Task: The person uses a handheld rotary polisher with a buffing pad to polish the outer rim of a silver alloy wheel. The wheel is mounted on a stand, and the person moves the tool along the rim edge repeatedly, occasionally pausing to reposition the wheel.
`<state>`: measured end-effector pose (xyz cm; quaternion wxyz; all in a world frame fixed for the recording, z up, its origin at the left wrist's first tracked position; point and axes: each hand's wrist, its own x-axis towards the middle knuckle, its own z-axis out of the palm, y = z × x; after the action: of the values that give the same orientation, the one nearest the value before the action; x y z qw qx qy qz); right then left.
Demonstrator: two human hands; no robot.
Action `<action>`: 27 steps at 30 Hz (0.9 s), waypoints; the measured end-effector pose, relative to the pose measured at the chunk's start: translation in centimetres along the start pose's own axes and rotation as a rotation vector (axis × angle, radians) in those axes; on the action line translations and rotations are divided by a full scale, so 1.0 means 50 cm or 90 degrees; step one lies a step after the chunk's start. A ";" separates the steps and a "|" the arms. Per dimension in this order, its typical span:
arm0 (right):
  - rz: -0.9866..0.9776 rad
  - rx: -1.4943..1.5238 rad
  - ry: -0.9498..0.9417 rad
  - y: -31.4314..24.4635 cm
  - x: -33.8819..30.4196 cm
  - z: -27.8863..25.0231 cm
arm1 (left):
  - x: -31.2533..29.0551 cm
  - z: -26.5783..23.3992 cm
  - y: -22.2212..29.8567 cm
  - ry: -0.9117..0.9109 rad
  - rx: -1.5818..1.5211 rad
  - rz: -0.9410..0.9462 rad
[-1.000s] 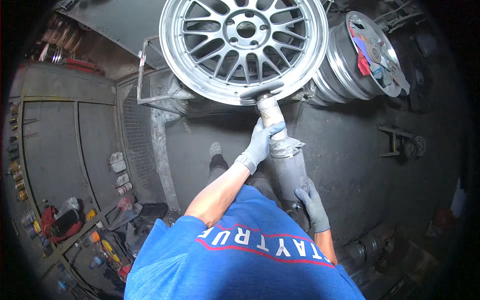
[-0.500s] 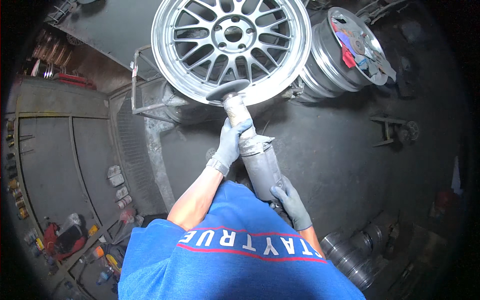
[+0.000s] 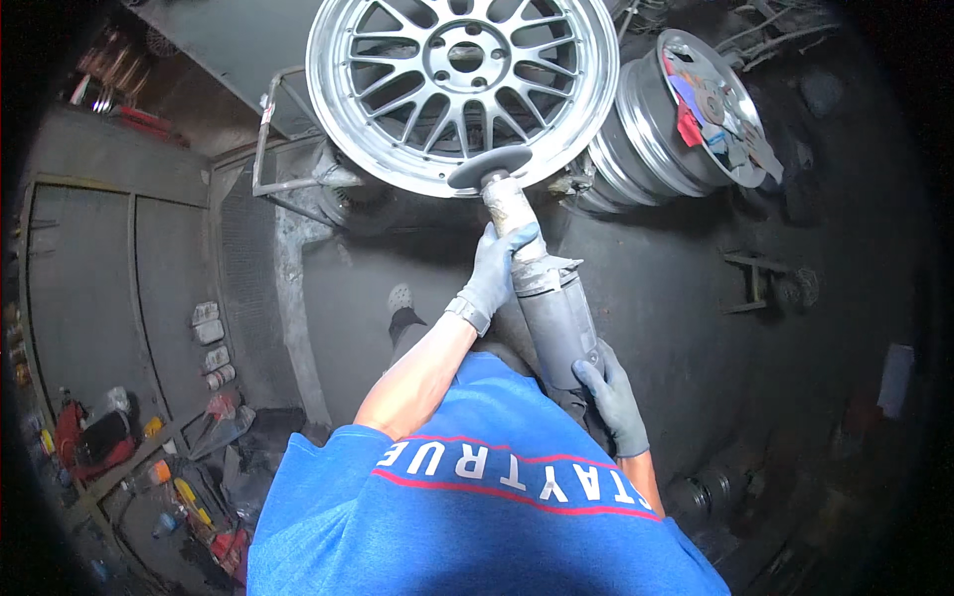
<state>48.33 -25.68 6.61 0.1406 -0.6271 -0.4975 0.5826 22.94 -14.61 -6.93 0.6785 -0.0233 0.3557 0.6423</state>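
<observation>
A long grey power grinder (image 3: 556, 323) slants up in front of me, held in both gloved hands. My left hand (image 3: 495, 266) is wrapped round its pale, taped neck. Lower down, my right hand (image 3: 616, 397) grips the rear of the body, thumb along its side. The grinder's dark round disc (image 3: 489, 167) is at the lower lip of a silver multi-spoke wheel rim (image 3: 373, 162). Disc and lip overlap in view; whether they touch I cannot tell. Part of the right hand's fingers is hidden behind the tool.
Another wheel rim (image 3: 651, 134) leans at the right, with red and purple cloths and discs (image 3: 708, 104) on its face. A bent metal frame (image 3: 260, 149) stands left of the silver rim. A small metal stand (image 3: 757, 278) is on the floor at right. Bottles and bags lie lower left.
The grinder and both hands have shifted right along the rim's lower lip. The disc now sits further right, and a shoe shows below the rim.
</observation>
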 end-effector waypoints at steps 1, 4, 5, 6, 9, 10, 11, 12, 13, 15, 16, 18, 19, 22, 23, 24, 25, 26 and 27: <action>-0.002 -0.008 -0.010 0.002 0.008 0.004 | -0.005 -0.008 0.008 0.004 -0.003 0.015; -0.015 -0.017 -0.042 0.006 0.037 0.031 | -0.017 -0.040 0.050 0.030 0.002 0.052; -0.020 -0.019 -0.051 0.002 0.046 0.040 | -0.022 -0.050 0.063 0.040 0.004 0.063; -0.008 -0.018 -0.070 -0.008 0.053 0.047 | -0.026 -0.062 0.078 0.028 0.004 0.082; 0.059 0.001 -0.123 -0.043 0.075 0.062 | -0.033 -0.078 0.117 0.060 0.030 0.109; 0.101 0.020 -0.142 -0.047 0.081 0.064 | -0.036 -0.081 0.127 0.049 0.039 0.112; 0.145 0.033 -0.161 -0.050 0.083 0.063 | -0.038 -0.083 0.129 0.048 0.038 0.114; 0.144 0.034 -0.161 -0.053 0.080 0.060 | -0.037 -0.084 0.129 0.047 0.038 0.114; 0.143 0.036 -0.160 -0.057 0.076 0.057 | -0.036 -0.083 0.128 0.044 0.038 0.112; 0.079 0.023 -0.133 -0.047 0.076 0.043 | -0.036 -0.065 0.105 0.052 0.033 0.105; 0.018 0.011 -0.107 -0.019 0.074 0.036 | -0.034 -0.055 0.093 0.049 0.032 0.099; -0.044 -0.008 -0.069 0.021 0.061 0.016 | -0.024 -0.041 0.059 0.044 0.035 0.090; -0.045 -0.013 -0.057 0.035 0.053 0.005 | -0.021 -0.033 0.039 0.060 0.019 0.068; -0.037 0.024 -0.032 0.042 0.023 -0.007 | -0.007 -0.014 -0.005 0.032 0.031 0.061; -0.032 0.049 -0.023 0.043 0.012 -0.006 | -0.003 -0.007 -0.014 0.029 0.047 0.052; -0.025 0.057 -0.011 0.048 0.005 -0.002 | -0.003 -0.007 -0.017 0.011 0.056 0.031; -0.020 0.065 0.000 0.056 0.000 0.002 | -0.004 -0.010 -0.017 -0.006 0.065 0.012; -0.012 0.076 0.011 0.055 -0.003 0.011 | -0.007 -0.014 -0.014 -0.002 0.070 0.011; 0.001 0.082 0.004 0.048 -0.006 0.018 | -0.010 -0.019 -0.009 0.003 0.074 0.011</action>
<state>48.72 -27.41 4.71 0.1816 -0.6190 -0.4584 0.6114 22.94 -15.58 -7.58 0.6726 0.0178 0.3940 0.6261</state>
